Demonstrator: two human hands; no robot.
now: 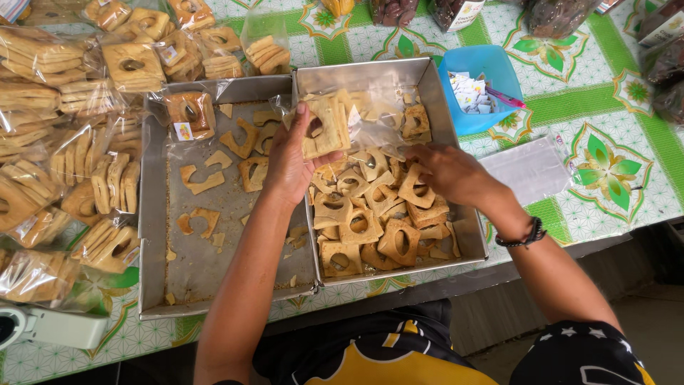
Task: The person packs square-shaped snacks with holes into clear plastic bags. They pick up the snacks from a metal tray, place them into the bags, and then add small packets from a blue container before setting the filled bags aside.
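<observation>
We see the left hand (288,160) gripping a clear plastic bag (356,121) with a few square, holed biscuits already inside, thumb and fingers pinched around the stack so that the bag's mouth faces the right-hand tray (427,82); holding it just above the heap keeps the reach short. The left forearm comes up across the left tray (153,214), which holds mostly broken pieces and crumbs, apparently set apart from the whole ones.

The right hand (445,171) lies palm down over the pile of whole biscuits (370,228), wrist bent inward, fingers curled narrowly onto one biscuit (415,189); we cannot quite tell whether it is lifted or only touched. Filled bags (85,107) are stacked to the left, and a blue tub (491,71) of small paper slips stands just beside the tray.
</observation>
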